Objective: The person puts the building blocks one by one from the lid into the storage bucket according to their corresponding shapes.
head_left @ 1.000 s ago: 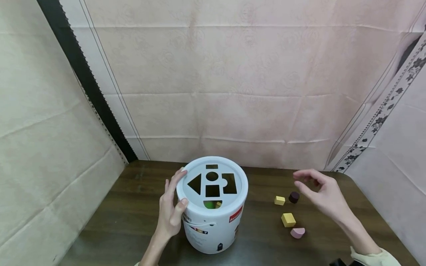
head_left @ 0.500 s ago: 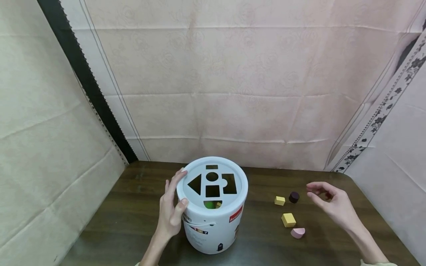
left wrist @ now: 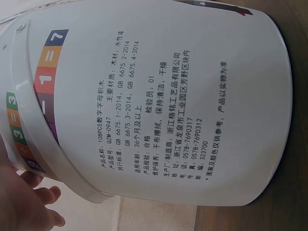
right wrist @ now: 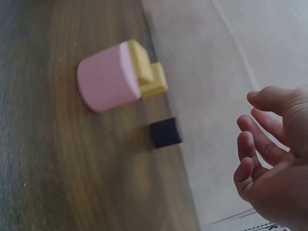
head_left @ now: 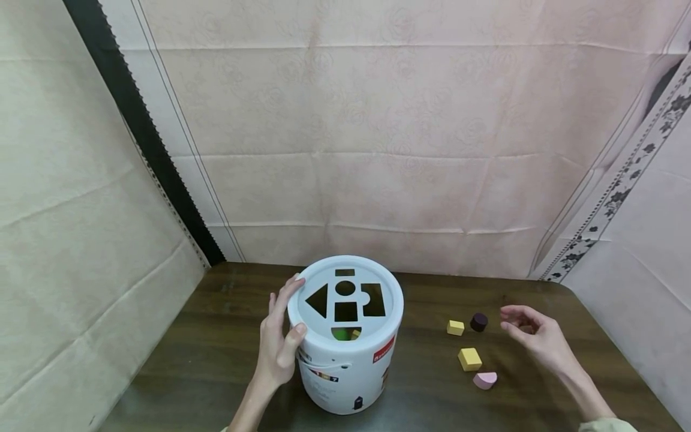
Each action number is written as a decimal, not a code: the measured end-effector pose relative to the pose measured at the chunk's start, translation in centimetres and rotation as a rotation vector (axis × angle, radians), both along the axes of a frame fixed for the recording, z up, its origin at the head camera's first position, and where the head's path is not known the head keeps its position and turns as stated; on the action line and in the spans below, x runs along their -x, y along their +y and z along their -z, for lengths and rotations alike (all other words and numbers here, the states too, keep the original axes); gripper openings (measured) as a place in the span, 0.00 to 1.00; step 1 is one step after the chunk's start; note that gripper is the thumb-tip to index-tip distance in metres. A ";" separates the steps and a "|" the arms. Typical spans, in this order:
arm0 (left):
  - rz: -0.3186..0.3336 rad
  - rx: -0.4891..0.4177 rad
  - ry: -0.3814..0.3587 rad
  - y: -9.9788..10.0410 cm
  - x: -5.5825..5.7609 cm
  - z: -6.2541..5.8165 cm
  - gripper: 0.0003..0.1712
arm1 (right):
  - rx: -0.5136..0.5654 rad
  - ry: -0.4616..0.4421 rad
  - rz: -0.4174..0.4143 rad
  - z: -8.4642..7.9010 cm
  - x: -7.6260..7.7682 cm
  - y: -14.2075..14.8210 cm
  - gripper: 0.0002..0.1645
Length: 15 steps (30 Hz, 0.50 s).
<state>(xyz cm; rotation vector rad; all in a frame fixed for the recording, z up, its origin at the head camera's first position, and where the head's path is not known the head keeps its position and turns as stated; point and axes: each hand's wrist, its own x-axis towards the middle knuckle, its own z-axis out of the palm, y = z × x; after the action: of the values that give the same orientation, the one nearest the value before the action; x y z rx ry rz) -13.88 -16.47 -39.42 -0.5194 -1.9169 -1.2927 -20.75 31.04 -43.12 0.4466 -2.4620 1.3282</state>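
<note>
White bucket (head_left: 335, 387): upright before us, holed lid (head_left: 318, 329) on.
Left hand (head_left: 277, 343): spread, touching the lid's rim.
Pink half-cylinder block (head_left: 485, 381): on our table (head_left: 421, 384), right of the bucket.
Right hand (head_left: 541, 337): relaxed, unladen, near the dark cylinder block (head_left: 478, 322).

The head camera is looking forward and down; the left wrist's is crowding the bucket (left wrist: 236, 120), the right's is sharing the head's blocks (head_left: 469, 359), closer.
</note>
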 end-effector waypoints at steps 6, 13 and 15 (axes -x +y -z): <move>-0.002 0.000 -0.010 0.0 0.0 0.0 0.39 | 0.026 -0.007 -0.014 1.7 1.0 0.6 0.18; 0.000 -0.005 -0.010 0.1 -0.1 -0.1 0.38 | 0.019 -0.012 -0.009 2.8 1.8 0.4 0.21; 0.000 -0.005 -0.011 0.0 -0.1 -0.1 0.38 | 0.010 -0.020 -0.006 2.9 2.0 0.3 0.22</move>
<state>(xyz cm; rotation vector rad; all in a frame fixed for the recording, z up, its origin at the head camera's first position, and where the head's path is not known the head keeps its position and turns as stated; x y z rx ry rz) -13.80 -16.42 -39.27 -0.5108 -1.9223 -1.3018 -22.72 31.33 -46.05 0.4405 -2.4709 1.3534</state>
